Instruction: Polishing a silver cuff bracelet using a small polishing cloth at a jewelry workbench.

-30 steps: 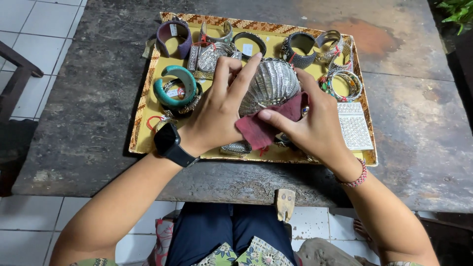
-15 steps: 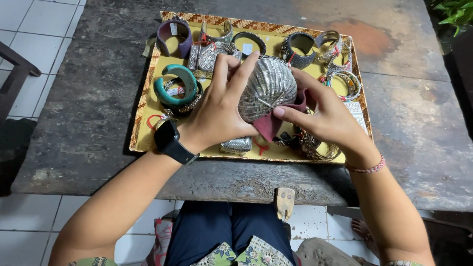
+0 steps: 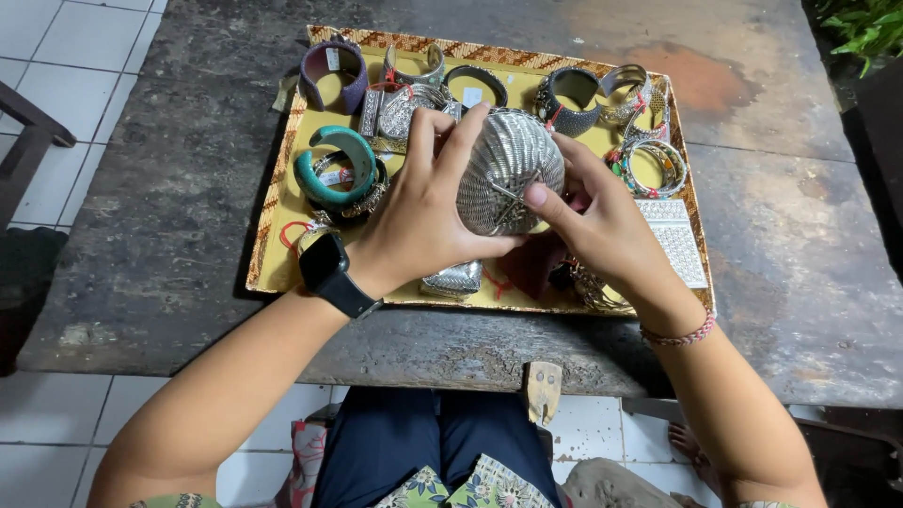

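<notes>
Left hand [image 3: 423, 221] gripping woven silver dome box [image 3: 508, 169], holding it raised over yellow tray [image 3: 273, 254] on dark surface [image 3: 169, 188]. Right hand [image 3: 602, 221] now pinching box's front clasp; earlier pressing dark red cloth [image 3: 536, 263] on it. Cloth now lying on tray; wiping apparently paused.

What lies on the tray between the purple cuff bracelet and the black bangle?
In the head view, an open silver cuff bracelet stands between the purple cuff bracelet and the black bangle.
</notes>
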